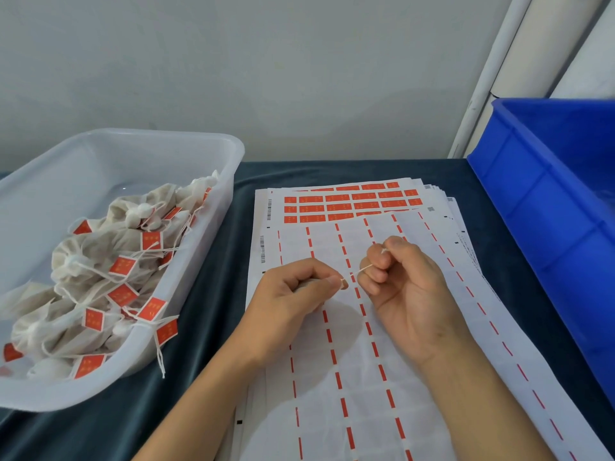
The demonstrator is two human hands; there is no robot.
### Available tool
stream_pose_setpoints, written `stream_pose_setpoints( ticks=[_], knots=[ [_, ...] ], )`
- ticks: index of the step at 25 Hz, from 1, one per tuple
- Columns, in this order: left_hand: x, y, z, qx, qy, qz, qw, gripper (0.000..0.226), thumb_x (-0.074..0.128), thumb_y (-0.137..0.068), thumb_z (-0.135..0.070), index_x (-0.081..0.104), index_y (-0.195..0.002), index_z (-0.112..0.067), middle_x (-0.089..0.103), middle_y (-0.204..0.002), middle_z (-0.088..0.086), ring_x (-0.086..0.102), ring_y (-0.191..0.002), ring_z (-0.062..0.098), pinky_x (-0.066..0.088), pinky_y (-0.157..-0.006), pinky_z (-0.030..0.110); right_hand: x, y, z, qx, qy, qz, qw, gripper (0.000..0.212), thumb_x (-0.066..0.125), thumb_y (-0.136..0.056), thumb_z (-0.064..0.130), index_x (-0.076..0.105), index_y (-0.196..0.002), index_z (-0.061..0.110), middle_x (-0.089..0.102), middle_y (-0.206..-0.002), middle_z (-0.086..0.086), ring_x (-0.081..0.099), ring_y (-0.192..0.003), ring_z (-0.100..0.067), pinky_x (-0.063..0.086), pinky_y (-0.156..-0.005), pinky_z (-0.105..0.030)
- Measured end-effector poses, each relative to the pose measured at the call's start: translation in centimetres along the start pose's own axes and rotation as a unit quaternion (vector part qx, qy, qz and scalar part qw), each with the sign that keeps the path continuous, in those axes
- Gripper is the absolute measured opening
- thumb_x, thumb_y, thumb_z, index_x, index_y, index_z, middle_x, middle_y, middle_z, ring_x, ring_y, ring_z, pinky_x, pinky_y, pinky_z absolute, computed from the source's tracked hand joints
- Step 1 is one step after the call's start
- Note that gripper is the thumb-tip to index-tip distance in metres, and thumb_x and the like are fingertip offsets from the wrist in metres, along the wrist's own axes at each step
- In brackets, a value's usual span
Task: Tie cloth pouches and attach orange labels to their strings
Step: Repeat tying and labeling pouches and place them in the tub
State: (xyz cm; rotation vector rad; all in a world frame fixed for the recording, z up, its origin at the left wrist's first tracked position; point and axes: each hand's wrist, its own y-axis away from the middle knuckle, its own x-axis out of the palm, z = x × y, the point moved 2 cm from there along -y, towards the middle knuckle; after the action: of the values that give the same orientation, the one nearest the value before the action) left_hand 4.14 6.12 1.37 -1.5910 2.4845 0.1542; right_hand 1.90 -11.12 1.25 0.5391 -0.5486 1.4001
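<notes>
My left hand (296, 291) and my right hand (404, 284) are held over the label sheets (336, 377), fingers curled. A thin white string (363, 269) runs taut between them; each hand pinches one end. Something pale shows inside my left fist, perhaps a pouch, mostly hidden. Rows of orange labels (352, 202) remain at the far end of the sheets; the near part is peeled, with only red strips left. Several tied cloth pouches (100, 277) with orange labels on their strings lie in the clear plastic tub (213, 154) at the left.
A blue plastic crate (545, 201) stands along the right edge of the dark blue cloth-covered table (206, 294). A grey wall is close behind. White panels lean in the far right corner.
</notes>
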Motion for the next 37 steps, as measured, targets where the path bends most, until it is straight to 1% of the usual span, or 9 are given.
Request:
stream_pose_setpoints(
  ticks=[11,15,19,20,24,29,33,35,37],
  knots=[
    [0.2,0.3,-0.1,0.015,0.001,-0.057,0.998,0.02,0.068,-0.099,-0.023,0.072,-0.081,-0.027,0.071,-0.075,-0.003,0.066,-0.07,0.008,0.054,-0.068,0.018,-0.5,0.3,0.1,-0.015,0.272,-0.044,0.961,0.031,0.052,-0.106,0.022,0.071,-0.083,0.015,0.072,-0.086,-0.002,0.069,-0.076,-0.016,0.06,-0.072,-0.028],
    [-0.9,0.4,-0.3,0.056,0.096,-0.142,0.984,0.018,0.064,-0.094,-0.032,0.069,-0.083,-0.02,0.07,-0.077,0.005,0.071,-0.078,0.025,0.06,-0.079,0.027,0.6,0.6,1.5,-0.048,0.541,-0.018,0.84,0.028,0.049,-0.095,0.061,0.065,-0.107,0.042,0.068,-0.114,0.031,0.066,-0.104,0.003,0.056,-0.084,-0.018],
    [-1.6,0.2,0.7,0.014,0.095,-0.223,0.97,0.022,0.06,-0.105,-0.032,0.067,-0.085,-0.025,0.072,-0.084,0.002,0.072,-0.086,0.019,0.055,-0.083,0.026,0.8,1.0,2.1,0.09,0.806,0.062,0.582,0.076,0.058,-0.079,0.08,0.027,-0.145,0.06,0.029,-0.158,0.031,0.04,-0.144,-0.007,0.04,-0.113,-0.042],
    [-1.6,0.0,0.9,0.002,0.091,-0.234,0.968,0.024,0.058,-0.107,-0.032,0.067,-0.084,-0.027,0.073,-0.086,0.0,0.073,-0.087,0.018,0.053,-0.084,0.027,0.5,1.1,2.1,0.115,0.827,0.076,0.545,0.09,0.06,-0.075,0.083,0.017,-0.15,0.059,0.018,-0.164,0.029,0.029,-0.151,-0.011,0.031,-0.119,-0.047],
    [-1.4,-0.3,1.2,-0.033,0.064,-0.253,0.965,0.027,0.057,-0.107,-0.037,0.066,-0.082,-0.033,0.077,-0.09,-0.009,0.076,-0.085,0.012,0.059,-0.068,0.018,-0.8,-0.4,3.3,0.117,0.83,0.061,0.541,0.103,0.065,-0.073,0.082,0.009,-0.155,0.054,0.01,-0.167,0.025,0.017,-0.156,-0.014,0.024,-0.122,-0.048],
    [-1.7,-0.3,0.8,-0.024,0.08,-0.257,0.963,0.027,0.058,-0.107,-0.034,0.066,-0.081,-0.03,0.075,-0.088,-0.007,0.075,-0.086,0.014,0.059,-0.073,0.024,-0.9,-4.5,2.9,0.068,0.837,0.076,0.538,0.087,0.054,-0.084,0.078,0.018,-0.158,0.048,0.009,-0.169,0.019,0.012,-0.157,-0.015,0.023,-0.122,-0.05],
    [-1.9,0.1,0.3,0.004,0.115,-0.245,0.963,0.022,0.059,-0.104,-0.032,0.066,-0.084,-0.026,0.069,-0.08,-0.002,0.072,-0.088,0.021,0.051,-0.085,0.03,1.7,-6.4,2.5,-0.055,0.88,0.043,0.469,0.075,0.046,-0.092,0.073,0.031,-0.157,0.04,0.02,-0.169,0.011,0.014,-0.157,-0.019,0.006,-0.125,-0.043],
    [-1.9,0.0,0.5,-0.002,0.105,-0.245,0.964,0.025,0.057,-0.107,-0.028,0.066,-0.084,-0.027,0.069,-0.082,-0.002,0.073,-0.088,0.018,0.051,-0.084,0.028,3.2,-5.1,2.8,-0.106,0.879,0.004,0.464,0.062,0.044,-0.095,0.068,0.047,-0.149,0.038,0.044,-0.158,0.008,0.04,-0.147,-0.022,0.027,-0.121,-0.044],
    [-1.8,-0.2,0.4,-0.007,0.098,-0.243,0.965,0.028,0.056,-0.108,-0.027,0.066,-0.082,-0.031,0.07,-0.081,-0.004,0.073,-0.088,0.018,0.053,-0.079,0.02,3.3,-2.3,2.7,-0.145,0.872,-0.052,0.466,0.054,0.042,-0.095,0.067,0.064,-0.132,0.036,0.072,-0.124,0.008,0.069,-0.108,-0.02,0.055,-0.088,-0.04]
  ],
)
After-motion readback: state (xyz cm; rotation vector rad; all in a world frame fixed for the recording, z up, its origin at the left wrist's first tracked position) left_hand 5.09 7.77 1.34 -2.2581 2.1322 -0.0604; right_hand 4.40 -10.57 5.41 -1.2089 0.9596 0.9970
